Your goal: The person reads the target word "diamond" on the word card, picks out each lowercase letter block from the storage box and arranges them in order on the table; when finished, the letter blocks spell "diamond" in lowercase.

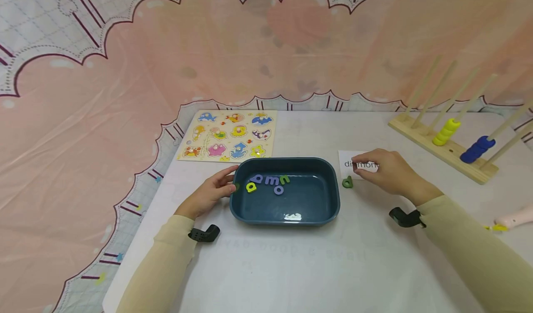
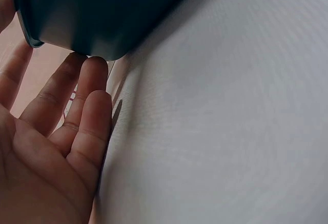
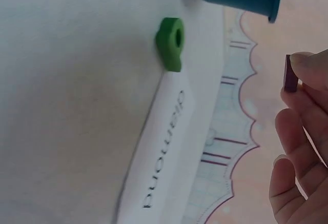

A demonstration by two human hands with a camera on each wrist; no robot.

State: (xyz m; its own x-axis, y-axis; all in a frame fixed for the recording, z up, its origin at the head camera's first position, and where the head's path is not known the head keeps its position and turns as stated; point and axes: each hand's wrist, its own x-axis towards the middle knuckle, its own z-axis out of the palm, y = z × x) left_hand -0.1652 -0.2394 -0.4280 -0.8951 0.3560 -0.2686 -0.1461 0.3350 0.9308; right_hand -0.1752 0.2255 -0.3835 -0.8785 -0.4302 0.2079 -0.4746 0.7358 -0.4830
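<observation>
On the white table stands a dark teal tray (image 1: 308,197) holding several foam letters, among them a purple m (image 1: 272,181), a light green n (image 1: 285,180) and a purple o (image 1: 278,190). My left hand (image 1: 210,193) touches the tray's left end, its fingertips (image 2: 95,67) against the wall below the rim. Over a white word card (image 1: 344,156) reading "diamond", my right hand (image 1: 387,172) pinches a small dark maroon strip (image 3: 290,73) between thumb and finger. A green letter d (image 1: 347,182) lies at the card's front left corner, right of the tray.
Behind the tray lies a sea-animal puzzle board (image 1: 226,135). At the back right is a wooden peg stand (image 1: 441,146) with yellow and blue beads and tall upright rods. A pale pink object (image 1: 516,218) with a yellow tip rests at the right edge. A patterned curtain (image 1: 258,58) hangs behind.
</observation>
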